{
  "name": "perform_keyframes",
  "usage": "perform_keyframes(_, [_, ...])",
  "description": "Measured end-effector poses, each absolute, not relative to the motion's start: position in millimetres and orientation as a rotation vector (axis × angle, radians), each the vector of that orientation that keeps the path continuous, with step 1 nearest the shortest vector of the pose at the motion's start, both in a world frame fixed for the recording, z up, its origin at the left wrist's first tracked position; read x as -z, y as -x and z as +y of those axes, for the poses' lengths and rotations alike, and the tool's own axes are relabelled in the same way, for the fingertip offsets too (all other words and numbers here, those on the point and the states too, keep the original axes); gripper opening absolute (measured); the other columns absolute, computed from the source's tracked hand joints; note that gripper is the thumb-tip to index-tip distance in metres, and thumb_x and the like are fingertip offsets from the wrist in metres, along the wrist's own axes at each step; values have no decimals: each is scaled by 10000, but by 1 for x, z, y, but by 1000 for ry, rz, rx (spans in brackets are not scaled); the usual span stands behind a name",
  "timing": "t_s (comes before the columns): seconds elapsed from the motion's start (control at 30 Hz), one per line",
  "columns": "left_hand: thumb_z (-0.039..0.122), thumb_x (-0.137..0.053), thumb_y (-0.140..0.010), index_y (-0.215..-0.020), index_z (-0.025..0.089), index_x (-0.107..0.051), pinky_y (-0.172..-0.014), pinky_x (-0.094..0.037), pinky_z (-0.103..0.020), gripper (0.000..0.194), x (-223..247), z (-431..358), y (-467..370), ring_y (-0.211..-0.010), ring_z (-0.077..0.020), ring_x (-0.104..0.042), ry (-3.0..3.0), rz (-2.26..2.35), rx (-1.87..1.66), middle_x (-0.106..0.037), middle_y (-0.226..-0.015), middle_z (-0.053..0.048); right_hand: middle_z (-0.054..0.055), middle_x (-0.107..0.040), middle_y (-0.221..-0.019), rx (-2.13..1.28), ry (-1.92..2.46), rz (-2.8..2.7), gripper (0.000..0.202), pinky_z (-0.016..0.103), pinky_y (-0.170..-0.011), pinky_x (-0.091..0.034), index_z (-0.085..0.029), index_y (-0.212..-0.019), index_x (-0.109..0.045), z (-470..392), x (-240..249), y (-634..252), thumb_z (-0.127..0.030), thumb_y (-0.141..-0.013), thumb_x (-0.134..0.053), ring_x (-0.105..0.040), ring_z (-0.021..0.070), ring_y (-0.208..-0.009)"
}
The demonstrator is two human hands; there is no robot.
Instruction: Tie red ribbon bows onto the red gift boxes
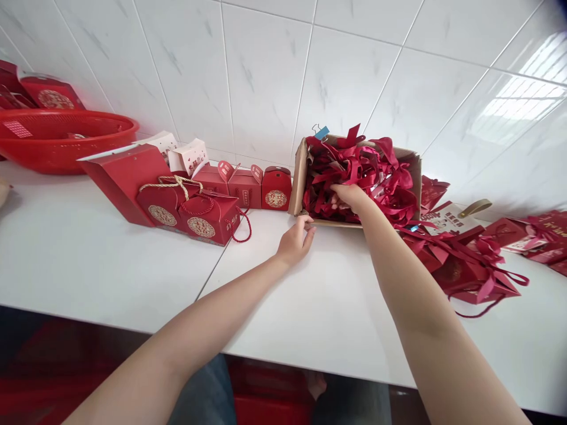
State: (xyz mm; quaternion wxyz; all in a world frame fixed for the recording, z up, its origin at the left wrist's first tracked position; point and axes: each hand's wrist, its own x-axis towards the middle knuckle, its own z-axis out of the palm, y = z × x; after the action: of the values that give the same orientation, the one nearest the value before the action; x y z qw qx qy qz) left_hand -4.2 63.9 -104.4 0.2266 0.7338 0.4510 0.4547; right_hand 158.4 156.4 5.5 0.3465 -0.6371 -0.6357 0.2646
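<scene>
A cardboard box (299, 177) full of tangled dark red ribbons (385, 171) stands against the tiled wall. My right hand (349, 198) reaches over its front edge into the ribbons, fingers curled down among them; what they hold, if anything, is hidden. At the box's front left corner is my left hand (296, 241), resting by the white table (310, 283) with its fingers near the cardboard edge and the thumb apart. Nothing shows in it. A blue binder clip (322, 133) sits on the box's back rim.
Red gift boxes (206, 221) with rope handles stand left, beside small red boxes (276, 188). A red plastic basket (66, 141) is far left. Ribboned red bags (465, 271) lie right. Part of another person's hand (4, 192) shows at the left edge.
</scene>
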Motion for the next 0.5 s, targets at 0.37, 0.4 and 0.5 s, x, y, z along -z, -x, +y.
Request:
perform_keyframes(0.37, [343,-414,-944,-1181,208,-406,-709,-445,-272,272,106,64,4,-737,-145,-623,-2020,1218,-1256,-659,-1001,-42,128,-678,-1159,-843,1349,-1325,746,299,-789,-554,-175,-1222,-568,166,-15,-158,-661,-908,-97,-696,187,-945])
perform_keyframes(0.4, [343,-413,-944,-1180,207,-405,-707,-444,-272,273,106,64,4,-736,-145,-622,-2020,1216,-1256,-659,-1002,-42,132,-675,-1172,-755,1367,-1406,737,300,-799,-551,-166,-1231,-567,166,-15,-160,-638,-918,-96,-691,186,-957])
perform_keyframes(0.5, [347,-412,-941,-1177,208,-405,-706,-442,-274,274,105,63,4,-728,-145,-619,-2018,1214,-1255,-656,-1002,-40,134,-689,-1144,-451,1456,-1662,607,317,-836,-539,-134,-1212,-588,164,-12,-158,-528,-946,-211,-678,190,-966])
